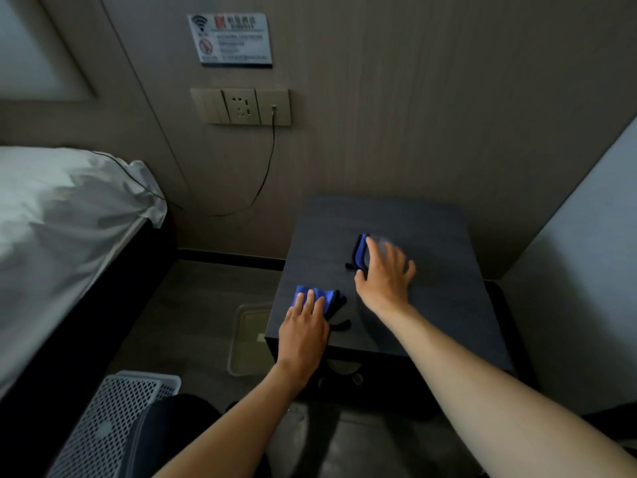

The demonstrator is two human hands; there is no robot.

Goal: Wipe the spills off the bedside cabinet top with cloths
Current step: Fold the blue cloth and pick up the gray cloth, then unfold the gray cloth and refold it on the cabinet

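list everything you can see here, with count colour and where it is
bedside cabinet: 1, dark grey, right of centre by the wall
cloths: 2, blue with black, on the cabinet top, one under each hand
bed: 1, white linen, left
wall sockets: 1 panel, beige, on the wall
cable: 1, black, hanging from the panel
sign: 1, white, above the sockets
basket: 1, white mesh, bottom left
tray: 1, clear, floor left of cabinet
left hand: flat on near cloth
right hand: flat on far cloth, blurred

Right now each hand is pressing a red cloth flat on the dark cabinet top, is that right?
Not quite: the cloths are blue, not red. The head view shows the left hand on one blue cloth near the front left corner and the right hand on another farther back on the cabinet top.
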